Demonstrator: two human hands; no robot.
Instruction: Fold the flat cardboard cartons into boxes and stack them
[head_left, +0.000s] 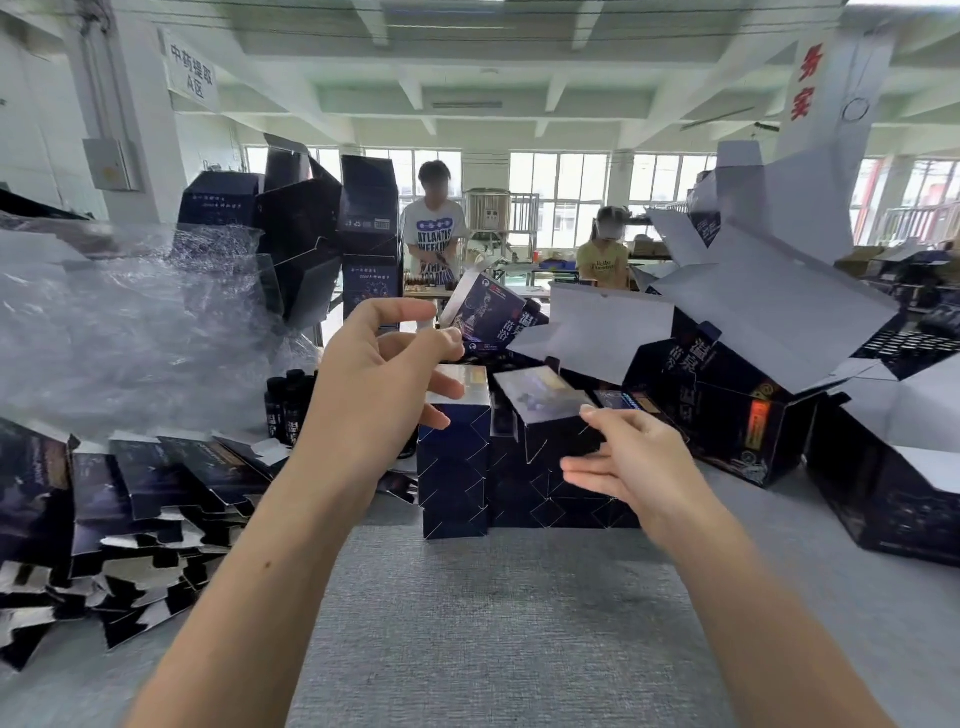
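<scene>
Row of folded boxes (519, 493) on the grey table (493, 623), both hands loose above it.
The left hand (384, 374) hangs over the upright dark-blue box (454, 457) at the row's left end, fingers gently curved and spread, gripping nothing. The right hand (623, 462) is beside the next box (550, 441), whose top flap tilts up; its fingers are straight and relaxed, thumb tip at the flap's corner, though I cannot tell if it touches. Flat cartons (156, 493) lie heaped at the left, crumpled plastic wrap (130, 332) behind them; larger opened boxes (753, 405) crowd the right.
</scene>
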